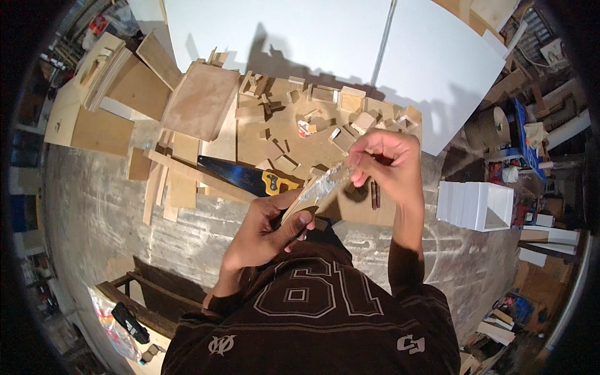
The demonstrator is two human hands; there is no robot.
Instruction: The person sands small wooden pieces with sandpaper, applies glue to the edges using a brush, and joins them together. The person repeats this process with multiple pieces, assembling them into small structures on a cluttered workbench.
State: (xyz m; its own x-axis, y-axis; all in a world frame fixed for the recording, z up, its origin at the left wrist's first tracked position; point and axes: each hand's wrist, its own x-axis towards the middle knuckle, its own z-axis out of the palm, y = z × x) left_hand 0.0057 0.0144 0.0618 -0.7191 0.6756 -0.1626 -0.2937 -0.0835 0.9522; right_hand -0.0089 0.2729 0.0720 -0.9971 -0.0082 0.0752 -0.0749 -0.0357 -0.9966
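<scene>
In front of my chest, my left hand [265, 234] is closed around a small flat wooden piece [305, 201], the thumb pressed on its near end. A shiny strip of clear plastic film [326, 182] stretches from that piece up to the right. Its upper end is pinched between the thumb and fingers of my right hand [390, 164]. Whether the film is stuck to the wood cannot be made out. Just beyond my left hand lies a handsaw [234, 175] with a yellow and black handle, on the worktable [250, 140].
Several small wooden blocks and boxes [351, 100] cover the worktable. Long wood strips [194, 178] and a brown board [200, 100] lie at the left, near a stack of panels [103, 119]. A white open box [478, 206] stands at the right. White panels [325, 37] rise behind.
</scene>
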